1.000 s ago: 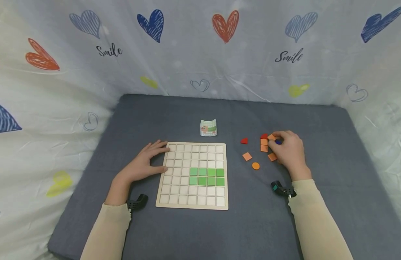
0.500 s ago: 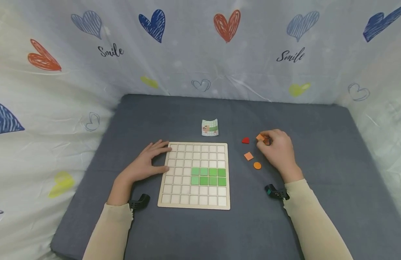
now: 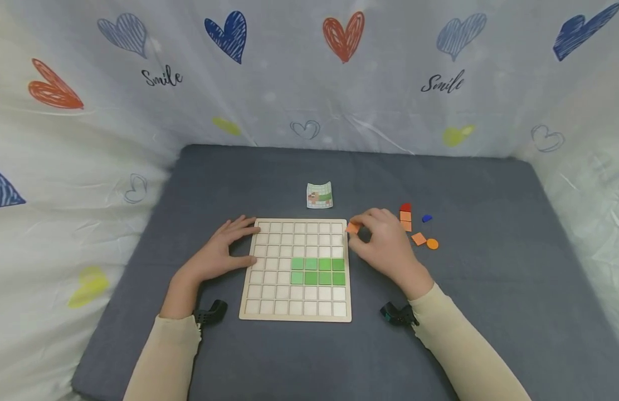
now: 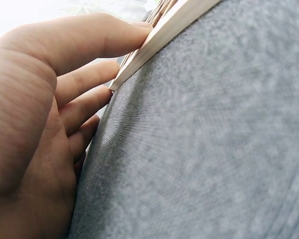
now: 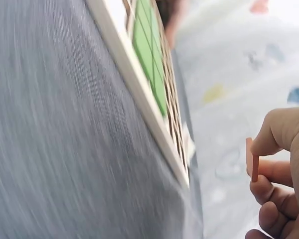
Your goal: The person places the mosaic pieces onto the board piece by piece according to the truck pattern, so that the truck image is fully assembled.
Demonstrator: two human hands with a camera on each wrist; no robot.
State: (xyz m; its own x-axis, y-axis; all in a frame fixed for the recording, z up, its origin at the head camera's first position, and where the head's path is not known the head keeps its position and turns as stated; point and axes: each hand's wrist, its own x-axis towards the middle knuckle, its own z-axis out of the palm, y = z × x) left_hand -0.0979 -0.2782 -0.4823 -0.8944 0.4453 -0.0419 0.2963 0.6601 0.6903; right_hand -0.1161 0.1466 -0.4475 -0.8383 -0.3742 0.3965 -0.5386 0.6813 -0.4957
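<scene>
A wooden grid board lies on the grey table, with two rows of green squares in its right half. My left hand rests at the board's left edge, thumb and fingertips touching the rim; the left wrist view shows the thumb on the wooden edge. My right hand pinches an orange square at the board's upper right edge. In the right wrist view the orange piece stands on edge between thumb and fingers of my right hand.
A small picture card lies behind the board. Right of my right hand are two stacked-looking orange squares, a red piece, a blue piece, another orange square and an orange disc. A heart-printed cloth hangs behind.
My right hand has moved left from the loose pieces to the board's edge, carrying an orange square. My left hand has stayed at the board.
</scene>
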